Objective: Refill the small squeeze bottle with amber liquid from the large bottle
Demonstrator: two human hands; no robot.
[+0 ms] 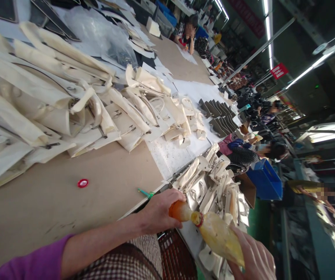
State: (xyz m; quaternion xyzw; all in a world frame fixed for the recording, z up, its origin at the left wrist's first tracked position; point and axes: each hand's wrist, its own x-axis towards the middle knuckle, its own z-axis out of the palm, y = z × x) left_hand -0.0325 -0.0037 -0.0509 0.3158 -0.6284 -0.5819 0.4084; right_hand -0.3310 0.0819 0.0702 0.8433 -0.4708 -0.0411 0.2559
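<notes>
My left hand is wrapped round a small orange container with a pale neck, over the table's front edge. Facing it, my right hand grips the wide end of a yellowish, smeared bottle. The bottle's narrow red-ringed mouth points toward the orange container's neck, very close to it; whether they touch is hard to tell. Both are tilted. A red round cap lies on the brown table, and a green pen-like tool rests at the table edge near my left wrist.
Cream bag pieces cover the table's left and middle. More cream bags are heaped beyond my hands. Dark folded pieces and clear plastic lie farther back. A blue bin stands at right. Other people sit along the tables.
</notes>
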